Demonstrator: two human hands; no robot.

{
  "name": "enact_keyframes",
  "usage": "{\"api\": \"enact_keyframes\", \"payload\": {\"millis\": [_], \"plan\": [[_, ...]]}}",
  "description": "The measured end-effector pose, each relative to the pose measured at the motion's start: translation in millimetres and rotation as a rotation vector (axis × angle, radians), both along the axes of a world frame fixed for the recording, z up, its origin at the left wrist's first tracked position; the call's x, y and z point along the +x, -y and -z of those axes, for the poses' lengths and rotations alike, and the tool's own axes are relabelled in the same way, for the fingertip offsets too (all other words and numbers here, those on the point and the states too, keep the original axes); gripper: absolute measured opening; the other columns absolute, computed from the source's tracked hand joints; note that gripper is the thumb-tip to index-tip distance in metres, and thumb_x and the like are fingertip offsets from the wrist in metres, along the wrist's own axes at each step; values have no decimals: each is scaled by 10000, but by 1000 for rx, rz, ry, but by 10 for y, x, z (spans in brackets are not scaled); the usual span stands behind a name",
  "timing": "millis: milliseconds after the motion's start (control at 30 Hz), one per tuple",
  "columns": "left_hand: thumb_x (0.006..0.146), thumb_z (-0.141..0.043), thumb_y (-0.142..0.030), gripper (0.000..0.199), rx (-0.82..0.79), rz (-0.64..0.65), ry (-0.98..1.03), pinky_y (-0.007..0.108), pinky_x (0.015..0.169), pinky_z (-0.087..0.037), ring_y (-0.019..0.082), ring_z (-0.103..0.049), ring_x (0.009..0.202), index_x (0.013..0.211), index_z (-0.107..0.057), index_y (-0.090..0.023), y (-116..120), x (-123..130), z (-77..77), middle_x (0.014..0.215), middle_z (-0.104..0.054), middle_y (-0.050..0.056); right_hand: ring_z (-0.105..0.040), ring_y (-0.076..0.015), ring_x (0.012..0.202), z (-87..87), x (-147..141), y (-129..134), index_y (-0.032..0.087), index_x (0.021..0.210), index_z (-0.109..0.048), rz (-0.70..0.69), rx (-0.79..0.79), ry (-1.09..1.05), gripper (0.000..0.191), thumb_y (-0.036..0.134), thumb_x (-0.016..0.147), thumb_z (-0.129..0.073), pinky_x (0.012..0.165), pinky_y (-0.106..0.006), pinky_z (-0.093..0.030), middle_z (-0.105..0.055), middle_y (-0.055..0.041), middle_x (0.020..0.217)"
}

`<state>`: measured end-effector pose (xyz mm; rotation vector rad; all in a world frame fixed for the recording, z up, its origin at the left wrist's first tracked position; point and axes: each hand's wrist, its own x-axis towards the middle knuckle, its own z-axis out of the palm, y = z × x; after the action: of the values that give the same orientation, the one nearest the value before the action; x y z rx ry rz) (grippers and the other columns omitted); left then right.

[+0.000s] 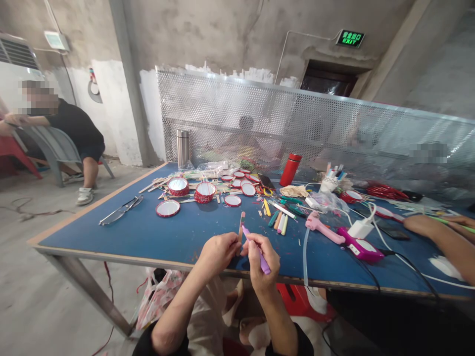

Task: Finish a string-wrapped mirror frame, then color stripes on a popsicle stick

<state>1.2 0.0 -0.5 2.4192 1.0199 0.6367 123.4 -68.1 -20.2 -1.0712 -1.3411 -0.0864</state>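
My left hand (221, 248) pinches a thin wooden stick (241, 228) upright, just above the near edge of the blue table. A purple marker (264, 265) is gripped in my right hand (265, 251), its tip against or very close to the stick. The stick's top looks pinkish. Beyond my hands lie several loose markers (281, 223) and a yellow one (266, 207). Round red-rimmed discs (167, 208) with pale faces lie farther back, some in stacks (205, 192).
Left on the table (133, 236) are metal scissors or tongs (120, 211). A red bottle (290, 169) and steel flask (182, 149) stand at the back. A pink glue gun (324, 228) and purple power strip (359, 245) lie right, near another person's arm (434, 237).
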Motion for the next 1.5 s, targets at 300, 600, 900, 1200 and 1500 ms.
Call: {"api": "enact_keyframes", "payload": {"millis": [300, 600, 900, 1200, 1500], "plan": [[900, -449, -236, 223, -11, 5, 7, 201, 581, -345, 125, -562, 624, 701, -543, -204, 17, 1, -26, 679, -640, -8, -621, -119, 613, 13, 1, -9, 198, 1004, -598, -26, -11, 3, 151, 175, 923, -474, 612, -242, -519, -627, -8, 752], [910, -438, -256, 236, -8, 24, 26, 203, 585, -344, 127, -560, 624, 700, -533, -204, 10, 2, 1, 675, -628, -9, -636, -127, 638, -21, 0, 0, 200, 1004, -594, -25, 0, 31, 157, 175, 927, -460, 629, -248, -528, -637, -15, 772], [905, -442, -246, 236, -8, 15, 22, 202, 569, -327, 124, -548, 607, 680, -501, -206, 14, -7, -7, 662, -620, -12, -628, -123, 618, 14, -5, -6, 196, 1007, -600, -9, 1, -20, 156, 171, 926, -469, 624, -252, -523, -645, -14, 770], [899, -438, -233, 222, -39, 27, 33, 200, 579, -332, 120, -543, 613, 686, -495, -206, 12, -8, -18, 669, -616, -16, -602, -108, 590, 75, -8, 26, 197, 991, -609, 20, 66, -108, 167, 162, 930, -457, 611, -237, -496, -619, 18, 697], [891, -427, -248, 236, -47, 41, 68, 206, 577, -332, 124, -538, 601, 667, -492, -211, -11, 0, 12, 651, -613, -20, -585, -83, 521, 112, -3, -4, 192, 992, -612, 53, 58, -155, 156, 171, 934, -468, 575, -210, -492, -603, 37, 661]]}}
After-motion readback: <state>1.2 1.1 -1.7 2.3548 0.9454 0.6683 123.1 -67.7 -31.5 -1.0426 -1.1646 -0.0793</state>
